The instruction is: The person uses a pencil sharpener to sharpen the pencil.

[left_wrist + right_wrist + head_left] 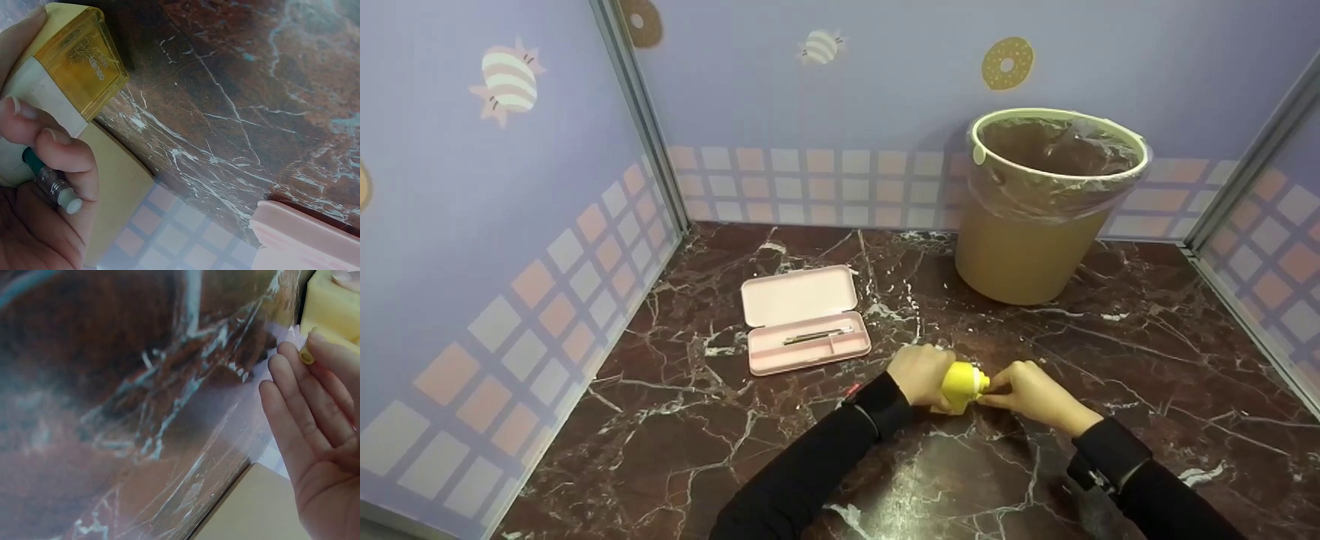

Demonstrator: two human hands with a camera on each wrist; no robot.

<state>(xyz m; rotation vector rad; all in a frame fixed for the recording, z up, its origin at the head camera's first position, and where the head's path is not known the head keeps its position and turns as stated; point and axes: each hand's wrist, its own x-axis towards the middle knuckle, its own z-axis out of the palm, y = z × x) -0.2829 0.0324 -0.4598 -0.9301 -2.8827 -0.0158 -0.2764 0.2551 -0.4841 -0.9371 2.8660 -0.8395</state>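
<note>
Head view: left hand [921,373] is gripping the yellow sharpener [961,381] right of the pencil case [800,295], right hand [1031,394] is pinching its knob [306,355], and too slack a left grip could be letting it twist.

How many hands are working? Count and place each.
2: the left hand grips the yellow sharpener; the right hand pinches a small yellow knob beside it.
</note>
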